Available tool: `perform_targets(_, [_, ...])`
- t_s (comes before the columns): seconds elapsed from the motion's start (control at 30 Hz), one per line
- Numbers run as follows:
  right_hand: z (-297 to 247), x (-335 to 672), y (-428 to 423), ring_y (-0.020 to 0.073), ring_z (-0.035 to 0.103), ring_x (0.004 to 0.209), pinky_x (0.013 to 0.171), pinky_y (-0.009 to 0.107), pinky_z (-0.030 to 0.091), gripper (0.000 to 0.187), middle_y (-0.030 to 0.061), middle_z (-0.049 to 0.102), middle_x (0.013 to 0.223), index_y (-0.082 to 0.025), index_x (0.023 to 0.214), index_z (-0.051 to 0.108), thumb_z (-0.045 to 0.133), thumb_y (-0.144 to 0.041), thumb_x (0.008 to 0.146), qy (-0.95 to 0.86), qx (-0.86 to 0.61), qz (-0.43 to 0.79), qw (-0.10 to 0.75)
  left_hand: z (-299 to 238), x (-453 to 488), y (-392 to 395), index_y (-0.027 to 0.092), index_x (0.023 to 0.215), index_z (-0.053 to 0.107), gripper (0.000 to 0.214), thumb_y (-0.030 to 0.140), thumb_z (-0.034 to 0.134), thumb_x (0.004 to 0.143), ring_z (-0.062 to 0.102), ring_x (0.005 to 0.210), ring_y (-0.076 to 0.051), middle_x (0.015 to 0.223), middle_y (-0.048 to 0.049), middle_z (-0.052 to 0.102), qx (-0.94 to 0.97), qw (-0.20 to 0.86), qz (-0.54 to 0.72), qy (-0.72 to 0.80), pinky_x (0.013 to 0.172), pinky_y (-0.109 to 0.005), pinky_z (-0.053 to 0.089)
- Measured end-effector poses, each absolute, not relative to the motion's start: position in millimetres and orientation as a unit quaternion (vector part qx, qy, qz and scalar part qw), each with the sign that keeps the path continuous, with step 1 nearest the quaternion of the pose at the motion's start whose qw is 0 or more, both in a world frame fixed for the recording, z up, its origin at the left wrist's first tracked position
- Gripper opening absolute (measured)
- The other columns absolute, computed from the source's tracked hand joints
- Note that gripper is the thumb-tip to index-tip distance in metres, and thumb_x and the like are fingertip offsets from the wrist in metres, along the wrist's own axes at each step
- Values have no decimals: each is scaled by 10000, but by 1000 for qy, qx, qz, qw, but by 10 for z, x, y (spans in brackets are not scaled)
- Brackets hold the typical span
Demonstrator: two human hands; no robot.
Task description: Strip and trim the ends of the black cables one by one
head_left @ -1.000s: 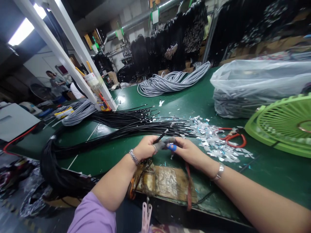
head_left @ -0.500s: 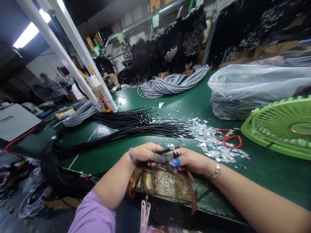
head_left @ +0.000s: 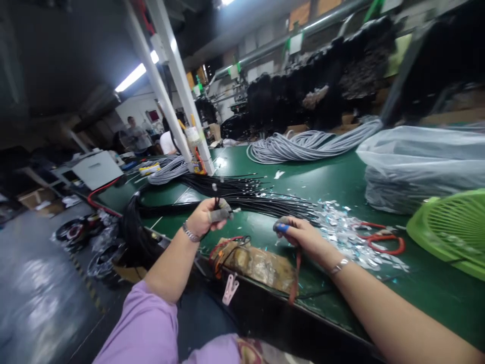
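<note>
- Where a pink clothes peg (head_left: 230, 289) hangs, just before the tape-wrapped block (head_left: 261, 268), two smooth plastic prongs show; the block's brown covering is glossy and wrinkled.
- Above the block's right end, the right hand (head_left: 297, 233) is curled, blue wrap on one finger; whether it holds anything, I cannot tell.
- Above the block's left end, the left hand (head_left: 208, 216) pinches a thin black cable (head_left: 217, 203); a slack pinch could let it slip.
- Right of the block, red-handled scissors (head_left: 392, 244) lie among flat, flaky scraps (head_left: 341, 227); scraps sticking to fingers might spoil a grip.
- Farther right stands a ribbed green fan (head_left: 450, 227).
- Beyond the block, a bendy black bundle (head_left: 261, 203) fans out; a brushing forearm could tangle its loose ends.
- Behind that bundle, well past the block, sits a smooth grey coil (head_left: 303, 146).
</note>
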State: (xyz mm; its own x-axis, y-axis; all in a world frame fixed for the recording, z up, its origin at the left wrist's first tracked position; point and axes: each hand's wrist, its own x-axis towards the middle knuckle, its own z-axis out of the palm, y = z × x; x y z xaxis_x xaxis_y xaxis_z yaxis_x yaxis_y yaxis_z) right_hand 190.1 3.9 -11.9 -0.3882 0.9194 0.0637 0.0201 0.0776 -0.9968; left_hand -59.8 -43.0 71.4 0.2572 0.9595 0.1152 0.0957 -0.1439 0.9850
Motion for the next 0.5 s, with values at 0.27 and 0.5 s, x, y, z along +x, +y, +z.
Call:
perform_targets(0.27, [-136, 1943, -10, 169, 486, 478, 477, 303, 371, 305, 18, 601, 514, -226, 647, 628, 607, -529, 680, -783, -371, 336, 370, 359, -951, -2055, 128, 664, 585, 449, 534, 769, 611, 404, 332, -45, 445, 11, 565, 517, 431, 475, 567, 339, -164, 274])
perform_targets(0.5, [149, 1825, -500, 159, 519, 522, 499, 283, 401, 318, 46, 648, 576, -196, 720, 651, 603, -509, 689, -792, -373, 273, 398, -578, -808, -2406, 158, 626, 505, 517, 575, 790, 512, 284, 279, -31, 353, 69, 438, 283, 523, 612, 521, 320, -169, 147])
